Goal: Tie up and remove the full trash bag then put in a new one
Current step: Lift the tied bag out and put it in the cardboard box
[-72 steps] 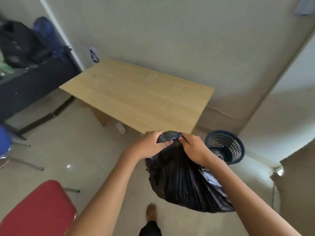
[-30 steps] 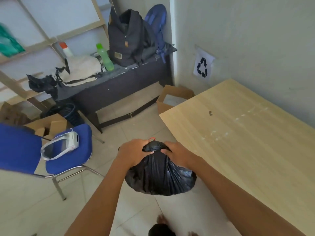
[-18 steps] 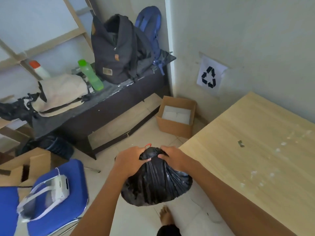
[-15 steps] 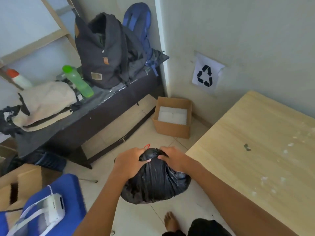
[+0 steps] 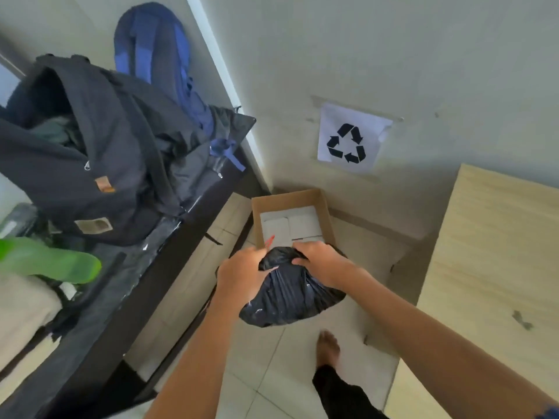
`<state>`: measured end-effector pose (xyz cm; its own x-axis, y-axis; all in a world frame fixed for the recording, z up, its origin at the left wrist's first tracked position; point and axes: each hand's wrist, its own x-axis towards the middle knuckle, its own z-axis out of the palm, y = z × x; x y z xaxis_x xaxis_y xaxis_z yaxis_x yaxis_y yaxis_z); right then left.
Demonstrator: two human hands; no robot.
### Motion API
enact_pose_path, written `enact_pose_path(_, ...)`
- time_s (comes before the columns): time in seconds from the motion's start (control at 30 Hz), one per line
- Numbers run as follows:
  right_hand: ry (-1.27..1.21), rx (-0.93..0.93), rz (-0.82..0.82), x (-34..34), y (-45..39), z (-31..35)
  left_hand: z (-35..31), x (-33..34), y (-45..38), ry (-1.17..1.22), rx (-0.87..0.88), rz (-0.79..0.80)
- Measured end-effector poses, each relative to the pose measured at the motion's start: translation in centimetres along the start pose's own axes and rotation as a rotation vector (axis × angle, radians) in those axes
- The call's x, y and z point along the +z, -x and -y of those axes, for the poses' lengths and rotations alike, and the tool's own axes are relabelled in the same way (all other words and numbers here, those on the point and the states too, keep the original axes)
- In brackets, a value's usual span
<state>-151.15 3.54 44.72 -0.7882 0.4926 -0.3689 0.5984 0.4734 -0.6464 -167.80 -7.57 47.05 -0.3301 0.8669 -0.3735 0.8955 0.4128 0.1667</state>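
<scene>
Green bottle [image 5: 51,263]: far left, lying on the dark table [image 5: 127,300], blurry.
Backpacks: a black backpack [image 5: 90,152] and a blue backpack [image 5: 157,52] sit on that same table, by the wall.
Left hand [image 5: 242,273]: its grip is curled tight on the bunched top of the trash bag [image 5: 290,294].
Trash bag: black and full, held up in the air above the floor [image 5: 272,373], between the two tables.
Right hand [image 5: 320,261]: its grip pinches the bag top from the other side.
Cardboard box [image 5: 290,219]: on the floor just past the hands, under a recycle sign [image 5: 351,140].
Wooden table [image 5: 490,267]: on the right, its edge near the right arm.
Foot [image 5: 328,346]: bare, on the floor below the bag.
How far: the bag looks out of the bin. I cannot see a knot, so tying may not be done. Setting it down and putting in a new bag are still left, I think.
Room to move: a narrow path of floor runs between the table edges. The box blocks the way ahead.
</scene>
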Motion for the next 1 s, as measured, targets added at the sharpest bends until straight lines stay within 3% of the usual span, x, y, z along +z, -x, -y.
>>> enact_pose_path(0.47, 0.108, 0.092, -0.329, -1.4, -24.5, -11.1, 5.5, 5.1, -28.3, -0.100, 0.158, -0.322)
enact_pose_path(0.63, 0.031, 0.250, -0.202, 2.7, -28.7, -15.0, 6.6, 10.1, -32.6, -0.098, 0.137, -0.272)
enact_pose_path(0.8, -0.083, 0.347, -0.159, 7.6, -32.3, -16.0, 9.5, 15.4, -34.7, -0.105, 0.011, -0.190)
enact_pose_path(1.0, -0.165, 0.342, -0.185, 11.3, -34.8, -15.7, 12.3, 18.9, -34.8, -0.055, -0.048, -0.300)
